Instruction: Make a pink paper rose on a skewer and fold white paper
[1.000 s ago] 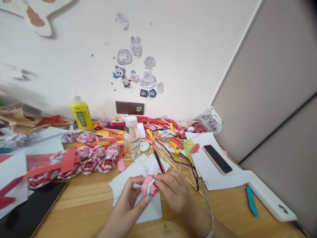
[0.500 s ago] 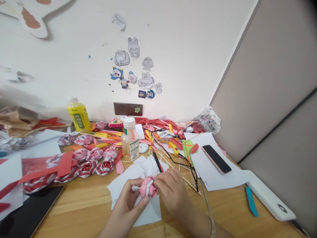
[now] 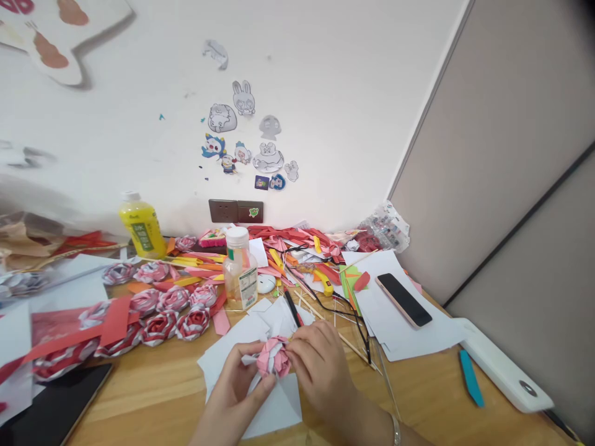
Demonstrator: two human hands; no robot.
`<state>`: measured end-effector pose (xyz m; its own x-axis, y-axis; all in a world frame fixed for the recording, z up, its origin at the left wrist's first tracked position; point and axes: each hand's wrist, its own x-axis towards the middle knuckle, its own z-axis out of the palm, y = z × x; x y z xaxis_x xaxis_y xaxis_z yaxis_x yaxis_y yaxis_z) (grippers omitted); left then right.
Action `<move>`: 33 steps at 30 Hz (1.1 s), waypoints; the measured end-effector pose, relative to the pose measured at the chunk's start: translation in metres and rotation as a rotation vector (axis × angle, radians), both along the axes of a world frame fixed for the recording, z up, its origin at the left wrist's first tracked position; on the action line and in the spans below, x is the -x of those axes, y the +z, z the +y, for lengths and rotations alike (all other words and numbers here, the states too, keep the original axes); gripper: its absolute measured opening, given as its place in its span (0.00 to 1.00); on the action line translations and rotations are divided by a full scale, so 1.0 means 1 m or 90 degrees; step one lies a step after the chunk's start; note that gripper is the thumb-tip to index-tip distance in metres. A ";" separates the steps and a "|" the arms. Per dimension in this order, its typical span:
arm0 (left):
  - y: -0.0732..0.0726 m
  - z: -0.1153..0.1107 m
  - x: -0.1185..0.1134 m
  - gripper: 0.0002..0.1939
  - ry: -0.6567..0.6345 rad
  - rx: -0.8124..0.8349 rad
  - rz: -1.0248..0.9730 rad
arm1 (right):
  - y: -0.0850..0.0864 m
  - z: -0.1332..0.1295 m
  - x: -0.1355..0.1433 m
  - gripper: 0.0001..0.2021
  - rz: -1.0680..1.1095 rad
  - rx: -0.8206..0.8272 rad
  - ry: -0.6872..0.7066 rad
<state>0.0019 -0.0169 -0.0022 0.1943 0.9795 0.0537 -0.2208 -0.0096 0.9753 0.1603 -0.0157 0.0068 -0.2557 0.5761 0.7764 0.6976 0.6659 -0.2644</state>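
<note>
A pink and white folded-paper flower [image 3: 274, 357] is between my two hands, above white paper sheets [image 3: 279, 406] on the wooden table. My left hand [image 3: 239, 381] holds its left side, thumb below and fingers behind, with a white strip end sticking out by the fingers. At the flower's right edge, the fingers of my right hand [image 3: 320, 362] are pinched together; they touch it, and what lies between the fingertips is too small to tell. A black and red pen [image 3: 292, 308] lies just behind the flower.
Finished paper roses [image 3: 159, 327] and a dark tablet [image 3: 56, 402] are at the left. Behind stand a clear bottle [image 3: 240, 272] and a yellow bottle [image 3: 143, 228], among paper strips. Toward the right are a phone [image 3: 403, 300], a teal cutter [image 3: 471, 379] and a white power strip [image 3: 506, 371].
The flower has turned slightly between my hands and shows more of its pink folds. The whole view has shifted a little, with the wall items lower and further left.
</note>
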 end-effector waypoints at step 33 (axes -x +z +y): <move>0.004 0.002 0.000 0.21 -0.061 0.091 0.106 | 0.021 0.000 -0.011 0.04 -0.034 0.163 0.156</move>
<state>0.0021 -0.0152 0.0016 0.2806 0.9517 -0.1242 -0.0497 0.1436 0.9884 0.1710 -0.0159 0.0282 -0.4473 0.6662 0.5967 0.5422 0.7326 -0.4115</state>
